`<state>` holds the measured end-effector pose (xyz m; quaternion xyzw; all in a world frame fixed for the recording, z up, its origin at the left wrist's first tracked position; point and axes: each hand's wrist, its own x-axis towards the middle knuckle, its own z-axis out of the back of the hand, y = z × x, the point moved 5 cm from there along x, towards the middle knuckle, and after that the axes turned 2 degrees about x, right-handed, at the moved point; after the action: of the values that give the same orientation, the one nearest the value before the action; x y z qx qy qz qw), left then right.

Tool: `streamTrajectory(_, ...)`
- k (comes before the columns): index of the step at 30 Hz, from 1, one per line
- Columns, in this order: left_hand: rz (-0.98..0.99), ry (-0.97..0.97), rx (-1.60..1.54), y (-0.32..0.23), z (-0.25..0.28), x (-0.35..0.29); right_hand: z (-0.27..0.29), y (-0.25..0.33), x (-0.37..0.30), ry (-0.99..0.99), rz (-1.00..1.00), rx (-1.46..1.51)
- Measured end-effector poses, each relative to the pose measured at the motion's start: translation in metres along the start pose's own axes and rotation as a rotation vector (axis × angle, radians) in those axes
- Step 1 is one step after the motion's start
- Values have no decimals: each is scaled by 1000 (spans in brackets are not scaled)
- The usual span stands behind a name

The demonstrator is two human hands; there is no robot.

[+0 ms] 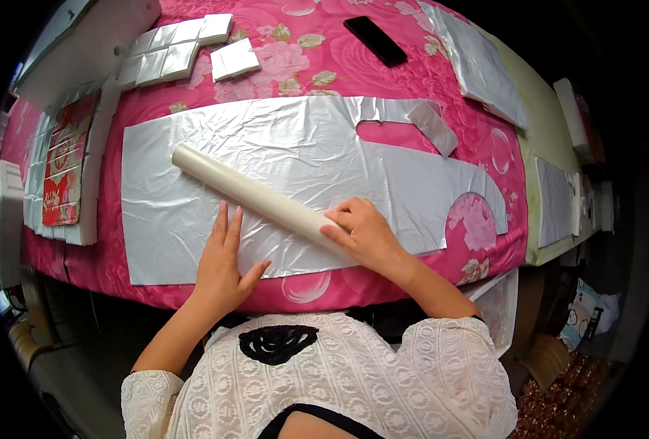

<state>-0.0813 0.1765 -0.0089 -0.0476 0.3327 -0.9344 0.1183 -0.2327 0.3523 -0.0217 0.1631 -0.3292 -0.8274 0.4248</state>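
A thin, creased silvery plastic sheet lies spread on the table, with a cut-out opening and a curved notch toward its right end. Across it, at a slant, rests a long off-white cylindrical tube, its far end to the upper left. My right hand is closed round the tube's near right end, which it partly hides. With fingers apart, my left hand lies on the sheet just below the tube and holds nothing.
A pink flowered cloth covers the table. Stacks of folded silvery packets and a black phone lie at the back. More silvery sheets are at the right. A red printed packet rests on white packs at the left.
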Motion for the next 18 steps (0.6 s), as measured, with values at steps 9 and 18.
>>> streamTrajectory(9, -264, -35, 136, -45, -68, 58, 56, -108, -42, -210, 3, -405)
streamTrajectory(18, -374, 107, 110, -90, -98, 65, 201, -268, -141, -735, -442, -610)
